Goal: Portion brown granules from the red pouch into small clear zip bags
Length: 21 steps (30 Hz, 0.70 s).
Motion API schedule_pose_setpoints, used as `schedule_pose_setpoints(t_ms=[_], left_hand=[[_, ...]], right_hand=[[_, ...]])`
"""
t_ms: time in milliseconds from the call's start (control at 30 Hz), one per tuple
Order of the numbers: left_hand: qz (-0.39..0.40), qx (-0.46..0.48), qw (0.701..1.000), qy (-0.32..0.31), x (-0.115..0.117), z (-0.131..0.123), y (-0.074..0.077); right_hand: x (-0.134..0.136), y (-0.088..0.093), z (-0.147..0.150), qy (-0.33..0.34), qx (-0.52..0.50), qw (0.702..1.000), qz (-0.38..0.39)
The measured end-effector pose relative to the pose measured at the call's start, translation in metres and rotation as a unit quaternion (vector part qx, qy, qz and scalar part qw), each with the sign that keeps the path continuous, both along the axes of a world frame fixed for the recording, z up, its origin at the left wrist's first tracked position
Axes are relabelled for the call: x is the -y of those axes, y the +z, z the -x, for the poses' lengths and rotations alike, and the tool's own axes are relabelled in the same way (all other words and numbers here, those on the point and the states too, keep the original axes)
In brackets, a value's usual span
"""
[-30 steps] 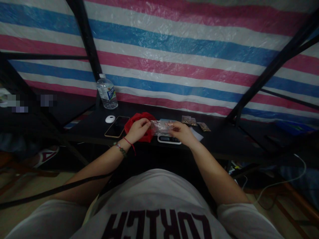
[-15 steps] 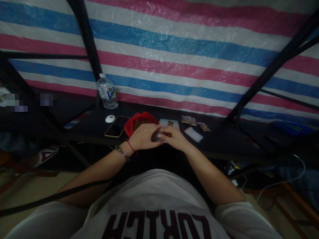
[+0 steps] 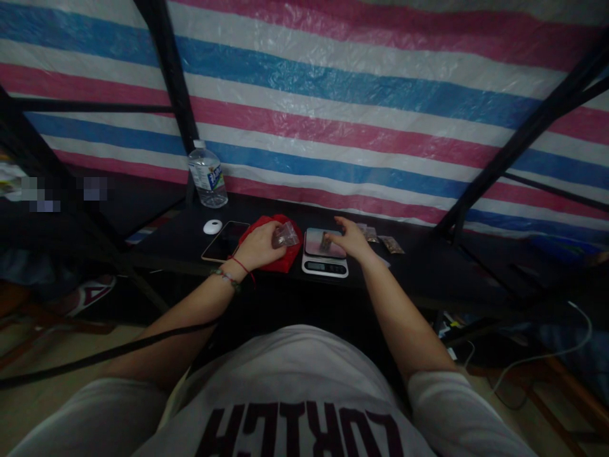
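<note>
A small clear zip bag [image 3: 287, 235] is gripped by my left hand [image 3: 261, 246], above the red plastic bag [image 3: 280, 261]. The red bag's contents are mostly hidden beneath the hand and zip bag. On the digital scale [image 3: 326, 267] lies a small brown heap [image 3: 326, 242], whose pieces are too small to name. My right hand [image 3: 354, 241] hovers at the scale's right edge, thumb and fingers apart, with the thumb tip close to the heap. Beyond it lie filled little bags [image 3: 392, 245], partly covered by the hand.
A phone [image 3: 225, 241] and a white mouse-like object [image 3: 212, 226] lie left of the red bag. Behind them stands a plastic bottle [image 3: 208, 178]. Black metal posts [image 3: 174, 82] and a striped plastic sheet [image 3: 333, 114] bound the black table [image 3: 428, 273].
My hands have come apart. The left carried the small zip bag leftward over the red bag; the right let go of it and opened beside the scale, whose display now shows.
</note>
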<state>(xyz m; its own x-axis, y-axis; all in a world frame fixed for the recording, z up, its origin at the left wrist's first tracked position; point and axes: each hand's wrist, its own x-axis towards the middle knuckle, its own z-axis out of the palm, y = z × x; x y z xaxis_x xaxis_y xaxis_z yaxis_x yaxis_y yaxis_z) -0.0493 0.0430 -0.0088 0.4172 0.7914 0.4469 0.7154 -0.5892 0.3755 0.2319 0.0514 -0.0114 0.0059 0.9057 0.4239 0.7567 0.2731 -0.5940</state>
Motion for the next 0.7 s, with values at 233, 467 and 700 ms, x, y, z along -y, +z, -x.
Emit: schedule_pose_setpoints(t_ms=[233, 467, 700], left_hand=[[0.076, -0.158, 0.985, -0.007, -0.013, 0.007, -0.009], [0.044, -0.129, 0.991, 0.005, -0.010, -0.013, -0.009], [0.038, -0.108, 0.993, -0.026, -0.005, -0.012, -0.009]], right_hand=[[-0.013, -0.034, -0.005, -0.020, 0.037, 0.998, 0.051], [-0.015, -0.039, 0.000, -0.021, 0.018, 0.999, 0.039], [-0.003, -0.031, 0.010, 0.018, -0.082, 0.997, 0.004]])
